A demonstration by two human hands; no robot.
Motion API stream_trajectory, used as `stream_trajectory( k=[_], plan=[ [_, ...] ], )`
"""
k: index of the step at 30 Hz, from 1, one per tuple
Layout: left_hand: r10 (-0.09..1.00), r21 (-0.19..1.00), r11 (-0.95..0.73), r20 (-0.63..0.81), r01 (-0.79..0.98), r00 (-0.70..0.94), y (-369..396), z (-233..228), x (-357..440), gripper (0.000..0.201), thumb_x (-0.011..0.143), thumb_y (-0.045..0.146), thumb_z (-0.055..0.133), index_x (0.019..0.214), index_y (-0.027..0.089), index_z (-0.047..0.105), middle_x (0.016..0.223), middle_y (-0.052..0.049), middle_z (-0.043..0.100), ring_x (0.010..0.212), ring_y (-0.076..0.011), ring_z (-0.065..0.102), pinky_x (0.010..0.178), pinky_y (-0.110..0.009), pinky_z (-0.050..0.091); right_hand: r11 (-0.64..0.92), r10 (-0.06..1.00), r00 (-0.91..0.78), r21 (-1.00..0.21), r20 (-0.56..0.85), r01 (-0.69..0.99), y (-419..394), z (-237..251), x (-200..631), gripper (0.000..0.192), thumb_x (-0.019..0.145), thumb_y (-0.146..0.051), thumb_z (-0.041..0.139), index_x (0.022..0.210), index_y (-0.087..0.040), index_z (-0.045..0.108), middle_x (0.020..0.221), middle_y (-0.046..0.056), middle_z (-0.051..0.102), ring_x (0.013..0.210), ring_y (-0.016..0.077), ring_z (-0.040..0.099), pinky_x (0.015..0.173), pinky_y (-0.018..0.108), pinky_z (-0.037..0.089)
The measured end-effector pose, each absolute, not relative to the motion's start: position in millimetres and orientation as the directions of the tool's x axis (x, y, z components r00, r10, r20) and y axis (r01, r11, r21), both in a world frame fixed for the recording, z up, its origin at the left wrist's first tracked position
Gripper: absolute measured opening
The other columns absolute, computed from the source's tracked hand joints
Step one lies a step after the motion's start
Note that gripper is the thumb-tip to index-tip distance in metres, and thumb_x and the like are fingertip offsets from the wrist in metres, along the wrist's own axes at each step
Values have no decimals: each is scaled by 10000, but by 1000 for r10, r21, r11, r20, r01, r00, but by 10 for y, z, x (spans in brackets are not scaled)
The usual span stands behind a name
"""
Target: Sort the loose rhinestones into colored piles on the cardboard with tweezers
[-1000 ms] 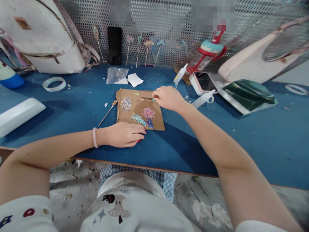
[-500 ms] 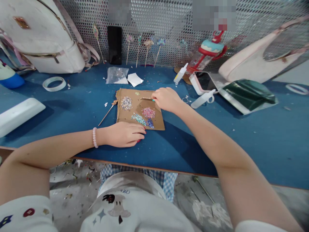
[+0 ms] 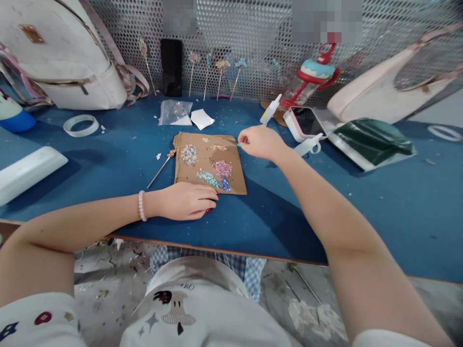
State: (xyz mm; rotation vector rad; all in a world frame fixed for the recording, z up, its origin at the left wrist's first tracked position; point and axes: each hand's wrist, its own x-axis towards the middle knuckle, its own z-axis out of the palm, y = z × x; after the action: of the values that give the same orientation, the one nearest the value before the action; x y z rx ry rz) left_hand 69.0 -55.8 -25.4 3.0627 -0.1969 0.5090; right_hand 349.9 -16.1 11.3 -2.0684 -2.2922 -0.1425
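A square of brown cardboard [image 3: 208,159] lies on the blue table, bearing small heaps of silver gems [image 3: 190,154], pink gems [image 3: 223,168], turquoise gems [image 3: 207,178] and dark blue gems [image 3: 224,184]. A small peach-gold heap [image 3: 219,148] lies near its upper right. My left hand [image 3: 186,201] rests open and palm down at the board's near edge, fingers loosely extended. Over the upper right corner, my right hand [image 3: 261,143] is closed in a pinch on a thin, dark, pointed tool [image 3: 231,139]; its exact kind is too small to tell. A gem-topped stick [image 3: 159,170] leans at the board's left edge.
Behind the board are a plastic bag [image 3: 175,113], a white paper piece [image 3: 202,119], a black phone [image 3: 171,67] and several decorated sticks [image 3: 221,77]. Glue bottles [image 3: 270,111], a pink-white device [image 3: 305,124] and a green pouch [image 3: 372,142] lie right; a tape roll [image 3: 81,126] lies left.
My right hand has moved right and slightly away with the thin tool, uncovering the peach-gold heap. My left hand stays in place.
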Motion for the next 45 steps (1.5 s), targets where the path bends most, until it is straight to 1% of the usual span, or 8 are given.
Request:
stream_trajectory(
  k=[3,7,16,20,26,31,39,45],
  plan=[
    [-125,11,-991,329,-136,936,-558,-254,686,238,975,178,470,1034,93,684,1164,-137,703,1157,-250,638,916,-338,578,70,996,-71,18,45,997,-159,97,3501,249,797,-146,514,899,-172,740,931,100,751,858,254,673,659,337,454],
    [-112,15,-992,309,-123,944,-558,-257,685,229,973,182,480,1039,108,687,1174,-139,700,1173,-237,629,929,-327,570,110,994,-110,-11,19,994,-153,56,3480,239,791,-134,523,901,-161,734,934,110,751,871,253,674,696,341,469],
    [-109,24,-992,309,-122,945,-554,-253,681,220,966,177,490,1039,111,686,1174,-140,700,1168,-243,633,911,-328,575,112,992,-109,-66,57,991,-160,43,3442,227,782,-107,530,895,-162,719,923,113,738,868,255,668,705,344,464],
    [-106,30,-992,307,-122,946,-561,-244,687,218,963,171,494,1036,112,691,1170,-143,700,1165,-237,635,913,-324,574,112,986,-99,-99,131,989,-184,90,3400,235,787,-119,523,921,-158,712,937,114,726,859,244,652,712,348,458],
    [-112,24,-992,303,-125,946,-574,-219,696,242,975,173,468,1032,101,693,1158,-145,705,1158,-234,636,937,-331,568,235,967,-205,-221,150,947,-246,64,3170,259,794,-108,492,915,-138,718,867,111,717,782,207,635,728,347,444],
    [-107,23,-993,290,-118,951,-572,-216,696,240,972,173,471,1035,107,692,1166,-143,702,1151,-236,640,915,-330,577,276,957,-245,-224,158,935,-266,15,3066,309,812,-100,444,928,-139,728,883,111,713,787,197,629,747,344,435],
    [-98,39,-993,291,-114,952,-575,-218,697,221,965,171,492,1040,116,692,1166,-142,701,1156,-233,637,921,-323,569,313,945,-284,-195,163,929,-278,18,3092,312,802,-99,459,947,-135,733,910,119,730,789,209,636,734,337,438],
    [-115,17,-992,311,-127,944,-573,-224,695,227,967,168,479,1028,98,687,1151,-145,704,1138,-243,646,886,-327,581,437,899,-423,-158,117,885,-260,6,3117,435,817,-81,415,1097,-175,735,1053,92,736,953,206,640,833,337,446]
  ],
)
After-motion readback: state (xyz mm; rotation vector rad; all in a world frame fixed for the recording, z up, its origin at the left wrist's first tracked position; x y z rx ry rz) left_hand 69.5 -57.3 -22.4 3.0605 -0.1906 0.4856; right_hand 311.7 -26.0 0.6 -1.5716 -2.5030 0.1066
